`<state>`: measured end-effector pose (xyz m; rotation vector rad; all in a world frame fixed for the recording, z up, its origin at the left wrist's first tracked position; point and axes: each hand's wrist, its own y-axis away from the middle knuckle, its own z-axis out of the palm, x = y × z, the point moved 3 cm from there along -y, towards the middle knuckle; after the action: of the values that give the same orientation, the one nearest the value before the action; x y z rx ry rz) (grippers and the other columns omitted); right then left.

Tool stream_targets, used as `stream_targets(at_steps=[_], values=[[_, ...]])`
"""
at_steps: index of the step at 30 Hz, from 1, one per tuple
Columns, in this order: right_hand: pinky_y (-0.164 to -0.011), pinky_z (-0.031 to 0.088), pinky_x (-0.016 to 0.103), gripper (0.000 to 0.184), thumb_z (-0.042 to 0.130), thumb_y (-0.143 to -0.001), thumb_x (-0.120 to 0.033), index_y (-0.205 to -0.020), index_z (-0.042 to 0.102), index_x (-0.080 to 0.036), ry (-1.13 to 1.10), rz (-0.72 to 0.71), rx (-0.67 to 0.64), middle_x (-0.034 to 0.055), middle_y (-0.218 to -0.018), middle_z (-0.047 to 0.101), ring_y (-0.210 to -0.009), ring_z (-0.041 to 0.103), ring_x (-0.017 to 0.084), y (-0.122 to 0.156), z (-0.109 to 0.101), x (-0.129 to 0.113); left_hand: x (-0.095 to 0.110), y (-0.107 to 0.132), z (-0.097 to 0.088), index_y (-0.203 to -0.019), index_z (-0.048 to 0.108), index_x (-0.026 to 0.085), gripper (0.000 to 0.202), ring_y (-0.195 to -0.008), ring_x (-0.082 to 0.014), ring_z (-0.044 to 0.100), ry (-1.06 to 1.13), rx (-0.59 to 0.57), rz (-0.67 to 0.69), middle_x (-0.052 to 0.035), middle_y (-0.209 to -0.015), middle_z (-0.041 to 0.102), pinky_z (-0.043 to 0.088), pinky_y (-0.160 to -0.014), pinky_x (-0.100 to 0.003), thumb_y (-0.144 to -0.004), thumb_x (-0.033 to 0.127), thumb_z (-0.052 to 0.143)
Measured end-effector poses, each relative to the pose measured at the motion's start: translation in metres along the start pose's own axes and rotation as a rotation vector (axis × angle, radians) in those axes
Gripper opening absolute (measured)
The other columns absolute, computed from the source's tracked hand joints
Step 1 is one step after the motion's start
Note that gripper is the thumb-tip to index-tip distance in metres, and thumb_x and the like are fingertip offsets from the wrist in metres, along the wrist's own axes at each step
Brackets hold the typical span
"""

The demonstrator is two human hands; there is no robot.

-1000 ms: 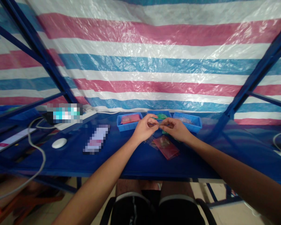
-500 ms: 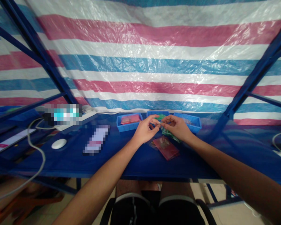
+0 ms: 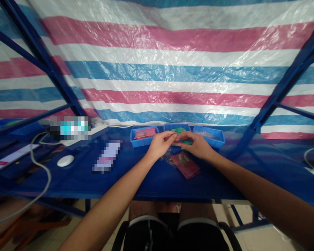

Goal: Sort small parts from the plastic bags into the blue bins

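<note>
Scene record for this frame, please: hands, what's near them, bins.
left: left hand, fingertips meeting the right hand's
right: right hand, anything in the grip too small to tell
nearest: green plastic item, just below the hands
front: red plastic packet on the blue table
behind: three blue plastic bins

A pink, white and blue striped tarpaulin [image 3: 157, 76] hangs behind a blue metal frame [image 3: 285, 83], above a pale floor [image 3: 251, 237].

Bright, even light glares on the plastic tarp [image 3: 157, 76], edges bowed.
</note>
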<state>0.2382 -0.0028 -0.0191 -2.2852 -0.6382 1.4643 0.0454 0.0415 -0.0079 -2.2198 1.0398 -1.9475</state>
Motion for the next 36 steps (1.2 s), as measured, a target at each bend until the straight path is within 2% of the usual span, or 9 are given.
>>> stream_targets(at_steps=[4,9,14,19,22,26,29,32,36], values=[[-0.102,0.058,0.048,0.016,0.076,-0.091,-0.03,-0.106,0.078,-0.03,0.048,-0.014,0.002,0.0043,-0.114,0.081,-0.106,0.076,0.028,-0.001,-0.002,-0.001,-0.015,-0.004,-0.002,-0.115,0.076,0.014,0.035,-0.1,-0.0217,0.079,0.084,0.006,-0.053,-0.0133,-0.117,0.081,0.063,-0.093,-0.036,-0.087,0.034,0.084],[-0.107,0.055,0.051,0.009,0.072,-0.095,-0.033,-0.098,0.079,-0.029,0.114,-0.115,0.024,0.0076,-0.117,0.078,-0.114,0.072,0.03,-0.004,-0.005,-0.007,-0.02,-0.007,-0.004,-0.113,0.075,0.014,0.039,-0.099,-0.021,0.079,0.157,0.041,-0.069,-0.012,-0.115,0.081,0.063,-0.095,-0.037,-0.083,0.034,0.089],[-0.089,0.065,0.046,0.026,0.062,-0.102,-0.049,-0.113,0.073,-0.029,-0.199,0.129,0.11,0.0062,-0.108,0.077,-0.095,0.075,0.025,-0.005,-0.001,0.005,-0.016,-0.007,-0.006,-0.107,0.075,0.015,0.036,-0.1,-0.022,0.079,0.174,0.134,-0.029,-0.0098,-0.106,0.082,0.062,-0.097,-0.038,-0.084,0.039,0.088],[-0.082,0.068,0.043,0.048,0.09,-0.078,-0.053,-0.113,0.07,-0.027,-0.464,0.272,0.029,0.0025,-0.098,0.079,-0.085,0.077,0.023,-0.005,0.007,0.009,-0.012,-0.005,-0.001,-0.109,0.075,0.016,0.036,-0.105,-0.0232,0.079,0.163,0.086,0.017,-0.0107,-0.11,0.082,0.061,-0.101,-0.038,-0.086,0.039,0.088],[-0.078,0.068,0.042,0.048,0.093,-0.074,-0.053,-0.106,0.071,-0.025,-0.439,0.288,0.045,0.0027,-0.093,0.079,-0.08,0.077,0.023,-0.005,0.004,0.01,-0.005,-0.003,-0.001,-0.112,0.074,0.017,0.035,-0.108,-0.0231,0.077,0.084,0.092,0.085,-0.0109,-0.114,0.079,0.061,-0.098,-0.036,-0.088,0.04,0.086],[-0.068,0.066,0.037,0.045,0.091,-0.075,-0.054,-0.103,0.069,-0.025,-0.351,0.281,0.215,0.0037,-0.089,0.077,-0.083,0.076,0.024,-0.007,-0.008,0.017,0.009,0.002,-0.004,-0.121,0.077,0.021,0.033,-0.101,-0.0215,0.073,-0.24,0.135,0.206,-0.0099,-0.112,0.076,0.06,-0.086,-0.032,-0.096,0.042,0.077],[-0.066,0.064,0.036,0.042,0.089,-0.078,-0.053,-0.103,0.068,-0.025,-0.28,0.249,0.277,0.0038,-0.088,0.076,-0.081,0.075,0.024,-0.007,-0.013,0.018,0.013,0.004,0.0,-0.128,0.076,0.023,0.034,-0.099,-0.0225,0.075,-0.288,0.066,0.199,-0.0092,-0.111,0.079,0.06,-0.086,-0.033,-0.1,0.042,0.072],[-0.073,0.064,0.038,0.035,0.086,-0.082,-0.049,-0.103,0.071,-0.025,-0.208,0.179,0.178,0.0059,-0.097,0.079,-0.087,0.075,0.024,-0.005,-0.009,0.011,0.012,0.005,0.005,-0.138,0.071,0.024,0.043,-0.109,-0.0256,0.078,-0.21,-0.021,0.137,-0.0095,-0.122,0.081,0.061,-0.089,-0.034,-0.1,0.043,0.071],[-0.085,0.064,0.042,0.033,0.083,-0.087,-0.045,-0.113,0.076,-0.026,-0.137,0.146,0.027,0.0066,-0.112,0.08,-0.097,0.076,0.025,0.0,0.002,-0.001,0.009,0.005,0.003,-0.134,0.074,0.024,0.04,-0.114,-0.0274,0.077,-0.23,-0.018,0.12,-0.0085,-0.126,0.081,0.061,-0.096,-0.037,-0.1,0.044,0.072]])
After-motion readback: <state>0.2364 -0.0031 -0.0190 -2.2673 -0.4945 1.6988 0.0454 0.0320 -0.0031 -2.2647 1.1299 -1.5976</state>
